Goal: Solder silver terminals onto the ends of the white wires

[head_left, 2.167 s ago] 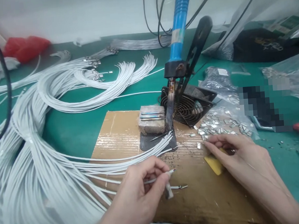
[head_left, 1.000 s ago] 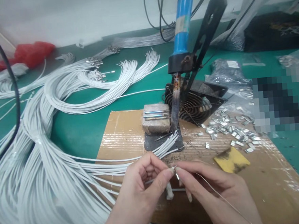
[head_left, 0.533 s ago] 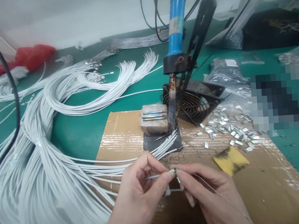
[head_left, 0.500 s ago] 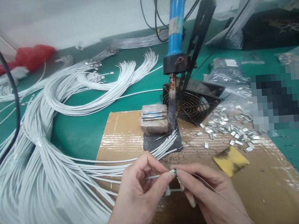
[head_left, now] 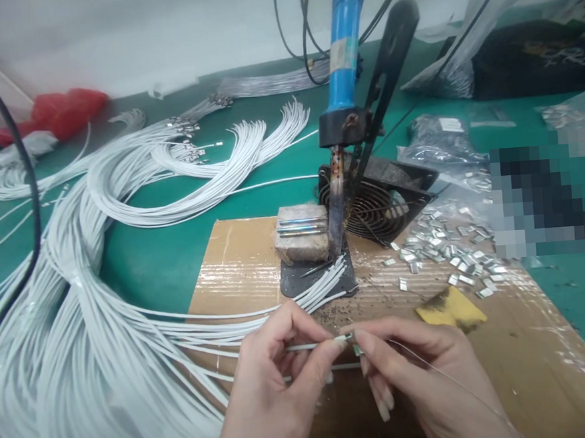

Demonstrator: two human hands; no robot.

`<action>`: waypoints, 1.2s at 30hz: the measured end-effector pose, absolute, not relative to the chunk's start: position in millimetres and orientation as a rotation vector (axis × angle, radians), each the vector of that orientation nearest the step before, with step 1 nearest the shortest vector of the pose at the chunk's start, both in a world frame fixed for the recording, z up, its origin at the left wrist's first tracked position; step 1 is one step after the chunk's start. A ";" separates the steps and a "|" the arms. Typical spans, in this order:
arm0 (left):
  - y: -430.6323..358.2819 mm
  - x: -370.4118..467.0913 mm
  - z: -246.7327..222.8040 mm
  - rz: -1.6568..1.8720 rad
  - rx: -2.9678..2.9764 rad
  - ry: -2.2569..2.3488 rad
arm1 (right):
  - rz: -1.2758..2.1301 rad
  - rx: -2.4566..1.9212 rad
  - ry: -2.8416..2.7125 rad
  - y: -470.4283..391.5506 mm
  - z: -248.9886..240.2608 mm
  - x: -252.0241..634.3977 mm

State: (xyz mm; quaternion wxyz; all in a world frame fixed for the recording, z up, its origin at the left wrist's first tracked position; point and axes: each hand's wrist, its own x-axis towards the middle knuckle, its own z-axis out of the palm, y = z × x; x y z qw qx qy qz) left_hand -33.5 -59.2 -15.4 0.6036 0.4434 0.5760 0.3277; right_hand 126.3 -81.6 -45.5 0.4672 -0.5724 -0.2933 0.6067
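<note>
Near the cardboard's front, my left hand (head_left: 278,380) is closed, thumb and forefinger pinching the end of a white cable (head_left: 301,346). At that end a small metal connector (head_left: 349,336) pokes out between the two hands. My right hand (head_left: 418,370) is closed just right of it, thumb and forefinger pressed together. A second small connector (head_left: 358,350) shows green and silver under the right fingertips. Through the right hand a thin silvery wire (head_left: 434,376), like solder wire, trails toward the lower right; where it ends between the fingers is hidden.
Ahead stands a blue-handled soldering iron (head_left: 345,62), tip down beside a block (head_left: 302,248) with shiny strips. Stripped cable ends (head_left: 329,282) rest below it. Further right are a fan (head_left: 381,203), loose connectors (head_left: 455,254) and a stained yellow sponge (head_left: 452,309). A cable bundle (head_left: 80,340) fills the left.
My right hand has shifted slightly right, away from the left fingertips, so more of the connector between them shows. The left hand stays nearly still, keeping its pinch on the cable.
</note>
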 end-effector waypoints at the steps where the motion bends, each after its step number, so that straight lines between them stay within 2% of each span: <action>1: -59.0 -33.2 -14.1 0.781 1.001 1.338 | 1.488 -1.344 -0.726 -82.0 -50.0 130.4; 9: -57.7 -30.6 -6.1 0.905 0.911 1.373 | 1.392 -1.373 -0.902 -80.2 -45.6 129.9; 14: -58.9 -29.8 -5.5 0.923 0.882 1.354 | 1.362 -1.515 -0.690 -83.4 -31.3 109.6; 23: -57.4 -38.6 -13.8 0.834 0.985 1.310 | 1.371 -1.431 -0.606 -82.3 -29.3 103.5; 31: -59.5 -29.3 -6.2 0.926 0.885 1.349 | 1.353 -1.445 -0.601 -84.1 -30.0 102.2; 36: -60.2 -30.2 -2.7 0.890 0.937 1.374 | 1.591 -1.287 -0.515 -84.1 -38.5 112.1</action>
